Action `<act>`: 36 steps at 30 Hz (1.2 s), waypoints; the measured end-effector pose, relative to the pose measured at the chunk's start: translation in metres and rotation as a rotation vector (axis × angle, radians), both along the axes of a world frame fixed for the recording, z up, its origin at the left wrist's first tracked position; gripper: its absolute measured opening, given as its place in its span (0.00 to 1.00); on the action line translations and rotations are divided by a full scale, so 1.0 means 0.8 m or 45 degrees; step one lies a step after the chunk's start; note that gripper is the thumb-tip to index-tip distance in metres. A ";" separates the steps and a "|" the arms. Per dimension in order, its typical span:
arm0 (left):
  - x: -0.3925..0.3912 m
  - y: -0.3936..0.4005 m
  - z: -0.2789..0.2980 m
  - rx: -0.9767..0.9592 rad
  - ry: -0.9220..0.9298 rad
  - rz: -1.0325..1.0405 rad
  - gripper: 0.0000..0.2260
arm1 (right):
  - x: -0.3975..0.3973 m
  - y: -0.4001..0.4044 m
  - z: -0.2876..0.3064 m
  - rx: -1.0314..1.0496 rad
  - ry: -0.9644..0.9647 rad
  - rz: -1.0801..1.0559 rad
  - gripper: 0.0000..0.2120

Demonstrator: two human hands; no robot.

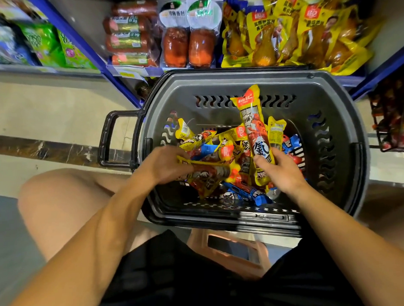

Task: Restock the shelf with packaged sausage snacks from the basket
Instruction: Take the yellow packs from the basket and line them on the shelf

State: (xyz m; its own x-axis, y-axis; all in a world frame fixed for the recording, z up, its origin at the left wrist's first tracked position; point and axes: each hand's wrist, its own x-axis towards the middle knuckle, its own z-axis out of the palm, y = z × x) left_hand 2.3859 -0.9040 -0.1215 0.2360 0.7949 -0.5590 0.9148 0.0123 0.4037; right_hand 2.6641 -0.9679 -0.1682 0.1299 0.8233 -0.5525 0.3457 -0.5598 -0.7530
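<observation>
a dark grey plastic basket [348, 123] sits on the pale tiled floor [44, 108] in front of a blue-framed shelf [85, 44], its loop handle [112, 138] folded out to the side. yellow and blue sausage snack packs [219, 152] lie heaped in the basket. the right hand [278, 170] holds one yellow pack [253, 129] upright, thumb and curled fingers wrapped round its lower end. the left hand [166, 163] grips another yellow pack [208, 172] lying flat on the heap, fingers curled over it. the shelf above carries red sausages [131, 33], two vacuum-packed meats [189, 35] and yellow drumstick packs [295, 30]. green bags [53, 46] fill the neighbouring bay. a dark stone strip [45, 148] crosses the floor. a pink stool [235, 248] shows between the person's knees
</observation>
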 end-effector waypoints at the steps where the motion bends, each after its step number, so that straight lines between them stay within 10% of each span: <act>1: -0.005 0.001 0.008 -0.008 -0.088 0.092 0.14 | 0.001 -0.002 0.002 0.004 -0.003 0.003 0.38; 11: -0.004 -0.056 0.020 -0.342 -1.288 1.299 0.04 | -0.034 0.001 0.050 0.174 0.103 0.007 0.12; 17: 0.002 -0.086 0.029 -0.361 -1.670 1.314 0.13 | -0.062 0.000 0.100 0.205 0.372 0.074 0.21; 27: -0.010 -0.063 0.108 -0.095 -1.888 1.146 0.21 | -0.106 0.048 0.203 0.562 0.344 0.040 0.13; 36: -0.045 0.027 0.183 0.289 -1.796 1.326 0.07 | -0.135 0.110 0.257 0.785 0.174 0.075 0.16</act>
State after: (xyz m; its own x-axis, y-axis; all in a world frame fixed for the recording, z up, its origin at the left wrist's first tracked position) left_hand 2.3498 -0.8822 0.0248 -0.2111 0.9413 -0.2633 -0.4490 0.1459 0.8815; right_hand 2.5564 -0.8796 0.0378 0.0364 0.9992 0.0175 0.2406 0.0083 -0.9706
